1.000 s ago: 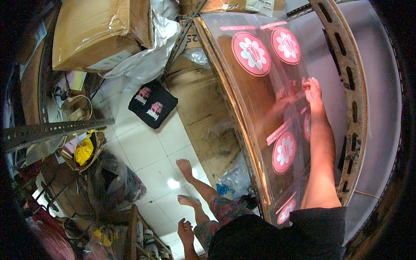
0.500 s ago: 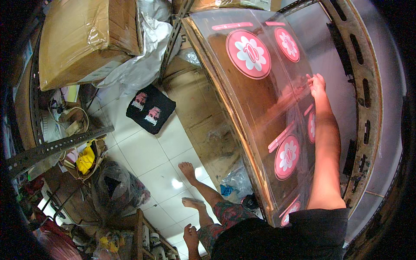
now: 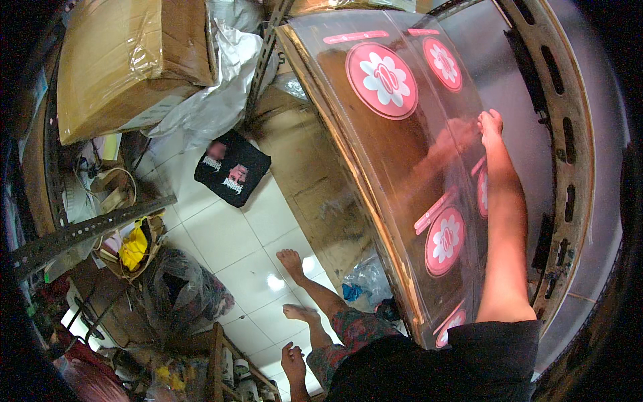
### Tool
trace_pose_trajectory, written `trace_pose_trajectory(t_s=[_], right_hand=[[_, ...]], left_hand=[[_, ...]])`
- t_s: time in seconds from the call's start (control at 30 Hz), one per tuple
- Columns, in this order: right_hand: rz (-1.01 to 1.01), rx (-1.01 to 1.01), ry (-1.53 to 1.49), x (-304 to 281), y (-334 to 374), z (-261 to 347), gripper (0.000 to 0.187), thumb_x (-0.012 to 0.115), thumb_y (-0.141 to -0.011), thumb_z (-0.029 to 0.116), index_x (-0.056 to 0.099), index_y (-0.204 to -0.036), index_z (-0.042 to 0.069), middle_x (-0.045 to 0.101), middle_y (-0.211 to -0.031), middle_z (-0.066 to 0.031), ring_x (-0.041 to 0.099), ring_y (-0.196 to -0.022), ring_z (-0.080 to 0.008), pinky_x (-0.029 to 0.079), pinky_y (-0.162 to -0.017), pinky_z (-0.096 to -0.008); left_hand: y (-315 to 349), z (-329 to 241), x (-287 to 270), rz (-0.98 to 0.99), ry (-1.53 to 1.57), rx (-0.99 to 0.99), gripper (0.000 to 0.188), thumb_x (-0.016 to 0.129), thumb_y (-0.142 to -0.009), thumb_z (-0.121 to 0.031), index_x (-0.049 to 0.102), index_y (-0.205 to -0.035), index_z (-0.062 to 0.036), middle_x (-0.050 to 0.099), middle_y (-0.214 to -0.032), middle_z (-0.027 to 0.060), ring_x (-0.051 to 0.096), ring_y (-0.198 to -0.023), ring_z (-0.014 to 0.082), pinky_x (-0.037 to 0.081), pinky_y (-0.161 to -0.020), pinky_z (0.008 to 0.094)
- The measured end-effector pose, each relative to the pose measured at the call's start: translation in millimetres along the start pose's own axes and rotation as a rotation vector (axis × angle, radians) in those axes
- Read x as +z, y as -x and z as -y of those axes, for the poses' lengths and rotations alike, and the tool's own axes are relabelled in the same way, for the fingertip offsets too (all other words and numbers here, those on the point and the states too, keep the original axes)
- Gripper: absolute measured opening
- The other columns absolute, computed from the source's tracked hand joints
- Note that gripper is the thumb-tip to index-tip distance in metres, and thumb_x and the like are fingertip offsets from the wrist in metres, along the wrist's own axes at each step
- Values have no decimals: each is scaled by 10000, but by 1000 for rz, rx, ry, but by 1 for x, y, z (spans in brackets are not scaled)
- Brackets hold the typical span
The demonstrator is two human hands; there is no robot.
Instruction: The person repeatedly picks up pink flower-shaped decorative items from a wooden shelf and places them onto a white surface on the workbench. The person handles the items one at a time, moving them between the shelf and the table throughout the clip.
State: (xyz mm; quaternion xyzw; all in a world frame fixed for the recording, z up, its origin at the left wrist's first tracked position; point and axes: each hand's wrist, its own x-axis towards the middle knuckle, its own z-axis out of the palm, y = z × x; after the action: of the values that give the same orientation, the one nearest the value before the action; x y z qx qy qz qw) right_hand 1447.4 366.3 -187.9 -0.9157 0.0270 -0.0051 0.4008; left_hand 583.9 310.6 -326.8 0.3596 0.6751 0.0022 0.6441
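Note:
My right hand [image 3: 491, 126] is stretched out over a tilted-looking brown worktop at the right, its fingers closed at the far edge of a clear plastic sheet [image 3: 445, 151]. Pink round prints with white flower shapes [image 3: 382, 80] and narrow pink strips repeat along the sheet, and seams cross it. A reflection of my arm shows on the glossy surface. Low at my side hangs my left hand [image 3: 293, 363], its fingers loosely bent and apart, with nothing visible in it.
A large taped cardboard box [image 3: 110, 67] and silvery wrapping [image 3: 221, 80] stand at the far left. A folded black printed cloth [image 3: 233, 169] lies on the white tiles beside flattened cardboard [image 3: 315, 194]. A slotted metal frame [image 3: 566, 161] borders the worktop; bagged items [image 3: 181, 288] crowd the left.
The fingers of my right hand have drawn together at the sheet's edge. My left hand hangs almost as before, and the view has shifted slightly.

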Motion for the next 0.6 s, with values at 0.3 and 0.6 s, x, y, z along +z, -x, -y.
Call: trace_pose_trajectory(t_s=[0.3,0.6], right_hand=[[-204,-713,667,-5,53,-23,316,651,-818,231,690,-1095,83,610,-1227,-210,563,-1156,-348,444,-996,-434],[23,-697,451,7,105,-23,282,607,-895,178,670,-1121,21,674,-1110,-182,623,-1069,-329,475,-958,-401]], left_hand=[[3,12,-5,14,-35,-1,344,546,-948,-174,564,-1211,47,639,-807,116,633,-697,179,533,-672,319],[7,7,-6,24,-37,-5,370,556,-954,-192,553,-1230,55,610,-810,89,612,-718,171,528,-676,312]])
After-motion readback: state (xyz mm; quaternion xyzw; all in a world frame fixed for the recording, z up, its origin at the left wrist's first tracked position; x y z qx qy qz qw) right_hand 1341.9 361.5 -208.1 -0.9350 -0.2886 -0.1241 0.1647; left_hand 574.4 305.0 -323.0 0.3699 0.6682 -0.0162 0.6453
